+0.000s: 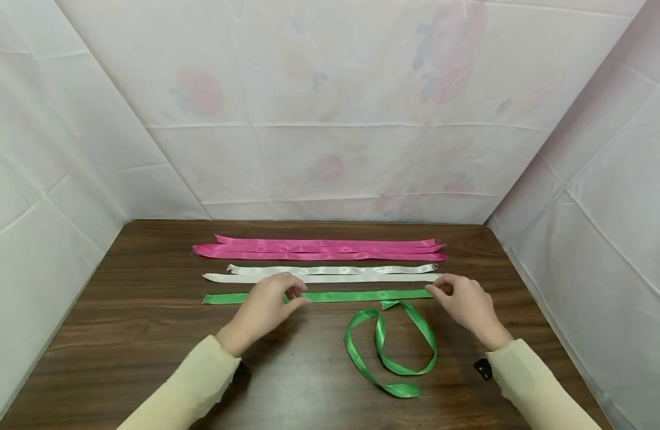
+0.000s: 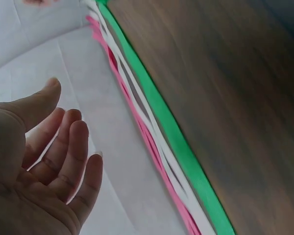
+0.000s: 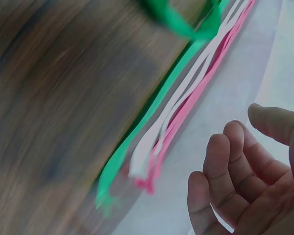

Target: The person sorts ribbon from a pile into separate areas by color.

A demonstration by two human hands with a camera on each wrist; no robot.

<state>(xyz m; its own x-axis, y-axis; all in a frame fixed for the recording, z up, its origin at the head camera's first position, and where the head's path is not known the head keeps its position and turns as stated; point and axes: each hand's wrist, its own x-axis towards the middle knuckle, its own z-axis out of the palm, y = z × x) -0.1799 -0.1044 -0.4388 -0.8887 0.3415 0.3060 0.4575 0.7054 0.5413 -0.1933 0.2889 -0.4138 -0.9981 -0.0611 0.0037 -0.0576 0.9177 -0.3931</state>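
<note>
A straight green ribbon (image 1: 356,295) lies across the wooden table. Over its left part is my left hand (image 1: 270,301), fingers loosely bent and thumb apart from them. In the left wrist view that hand (image 2: 54,161) has nothing between its fingers. My right hand (image 1: 466,304) is at the ribbon's right end and overlaps it in the head view. The right wrist view shows this hand (image 3: 250,176) with thumb and fingertips apart, holding nothing, while the green ribbon's end (image 3: 105,193) lies free. A second green ribbon (image 1: 353,346) lies in loose curls between the hands, nearer the front.
Behind the green strip lie two white ribbons (image 1: 330,278), roughly parallel to it. Several pink ribbons (image 1: 319,246) are laid side by side farther back. The dark wooden table (image 1: 120,334) ends at a pale printed cloth (image 1: 330,101) that also hangs along both sides.
</note>
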